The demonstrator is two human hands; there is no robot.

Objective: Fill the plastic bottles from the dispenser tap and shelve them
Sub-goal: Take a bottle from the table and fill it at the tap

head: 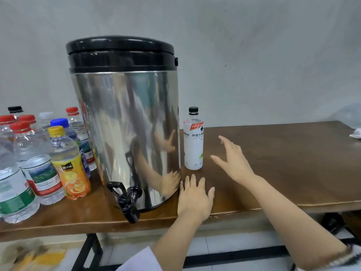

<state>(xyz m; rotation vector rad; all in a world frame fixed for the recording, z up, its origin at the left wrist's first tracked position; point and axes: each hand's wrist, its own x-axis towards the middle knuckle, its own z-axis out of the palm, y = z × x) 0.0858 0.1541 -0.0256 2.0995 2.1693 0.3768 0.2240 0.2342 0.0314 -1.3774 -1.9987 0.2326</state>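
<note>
The white-labelled bottle [193, 145] is standing upright at frame centre on the surface [277, 173], just right of the dispenser [127, 124]. The right hand [233, 161] is hovering nearest, just right of it, fingers [224, 141] spread, holding nothing. The left hand [194, 200] is lying flat below. The label is reading "外星人".

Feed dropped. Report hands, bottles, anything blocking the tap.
Left hand open, flat on table beside dispenser. Right hand open, near white bottle. Capped bottles grouped left of dispenser. Tap unobstructed.
</note>
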